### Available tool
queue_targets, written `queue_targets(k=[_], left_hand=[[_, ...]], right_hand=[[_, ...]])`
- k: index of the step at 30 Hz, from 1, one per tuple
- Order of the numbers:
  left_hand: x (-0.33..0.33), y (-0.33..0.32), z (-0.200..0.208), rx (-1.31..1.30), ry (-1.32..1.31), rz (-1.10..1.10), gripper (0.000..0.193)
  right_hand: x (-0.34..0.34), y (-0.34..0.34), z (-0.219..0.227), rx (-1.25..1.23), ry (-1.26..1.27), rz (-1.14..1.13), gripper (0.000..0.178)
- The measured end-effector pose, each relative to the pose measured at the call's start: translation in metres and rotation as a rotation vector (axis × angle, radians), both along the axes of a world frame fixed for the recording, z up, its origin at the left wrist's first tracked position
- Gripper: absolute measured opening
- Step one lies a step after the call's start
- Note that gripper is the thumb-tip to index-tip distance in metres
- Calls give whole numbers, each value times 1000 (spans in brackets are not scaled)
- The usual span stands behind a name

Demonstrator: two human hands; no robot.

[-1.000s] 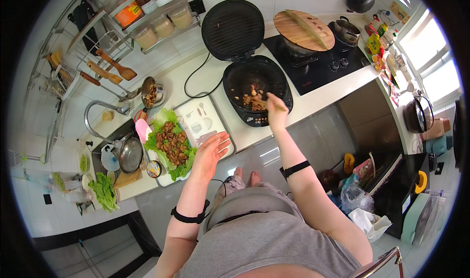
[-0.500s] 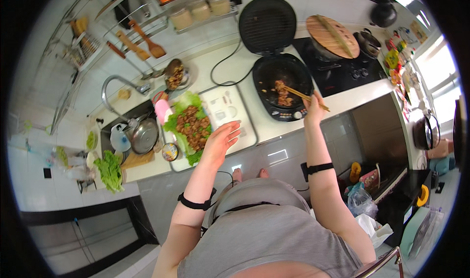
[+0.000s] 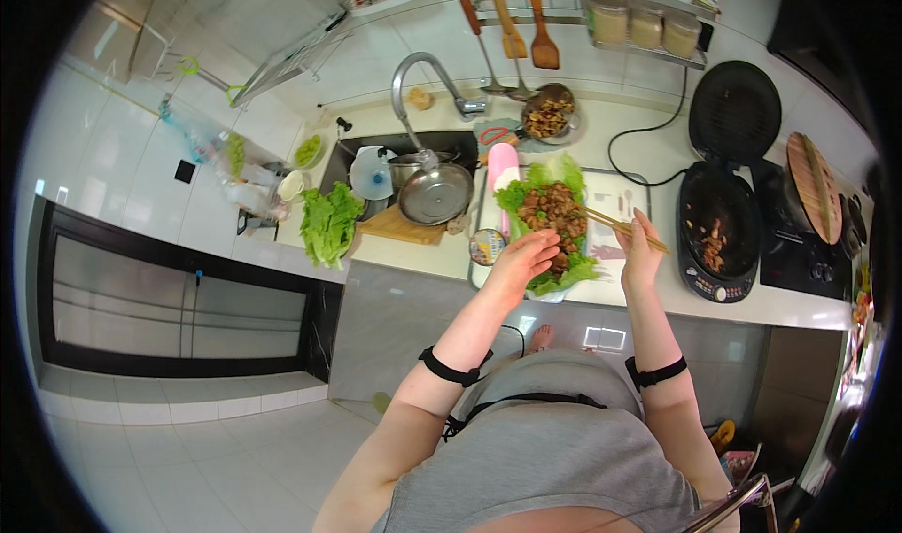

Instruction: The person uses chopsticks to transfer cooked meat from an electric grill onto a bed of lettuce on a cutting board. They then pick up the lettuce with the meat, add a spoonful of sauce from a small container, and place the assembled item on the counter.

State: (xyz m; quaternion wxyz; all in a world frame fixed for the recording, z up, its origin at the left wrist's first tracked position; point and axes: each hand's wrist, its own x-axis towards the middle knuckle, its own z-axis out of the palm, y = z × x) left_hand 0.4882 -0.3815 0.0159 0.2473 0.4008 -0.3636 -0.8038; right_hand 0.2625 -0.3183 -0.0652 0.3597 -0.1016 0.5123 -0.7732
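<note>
My right hand (image 3: 643, 251) grips a pair of wooden chopsticks (image 3: 620, 225), whose tips reach the right side of the browned meat pieces (image 3: 547, 210). The meat lies heaped on green lettuce leaves (image 3: 562, 169), on a white cutting board (image 3: 620, 195). My left hand (image 3: 522, 264) hovers at the near edge of the heap, fingers stretched out and holding nothing. To the right stands a black electric griddle (image 3: 697, 216) with its lid raised; some meat (image 3: 714, 249) remains on its plate. Whether the chopsticks pinch a piece is too small to tell.
Left of the board are a round tin (image 3: 487, 247), a pink-capped bottle (image 3: 505, 162), a metal pan (image 3: 435, 195) by the sink and loose lettuce (image 3: 331, 225). A pot (image 3: 549, 115) of food stands behind. The griddle's black cord (image 3: 620, 148) curves across the counter.
My right hand has carried the chopsticks left, from the griddle to the meat on the lettuce. My left hand stays open beside the heap. The view has swung left.
</note>
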Motion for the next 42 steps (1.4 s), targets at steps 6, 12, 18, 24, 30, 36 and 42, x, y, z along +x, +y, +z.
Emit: queue_targets(k=[6, 12, 18, 24, 30, 36, 42], left_hand=[[29, -15, -6, -16, -30, 71, 41], [35, -33, -9, -17, -11, 96, 43], [23, -43, -5, -10, -26, 86, 45], [-8, -42, 2, -34, 18, -21, 43], [-61, -14, 6, 26, 10, -140, 39], [-94, 14, 3, 14, -6, -292, 39], [-112, 32, 3, 10, -20, -329, 39]], right_hand=[[29, -36, -23, 74, 174, 160, 34], [32, -3, -19, 107, 384, 298, 32], [42, 31, 14, 94, 883, 430, 36], [6, 52, 29, 84, 805, 201, 26], [-102, 129, 16, 106, 565, -425, 24], [-172, 201, -2, 217, 345, -621, 25], [-172, 182, -23, 317, 533, -543, 22]])
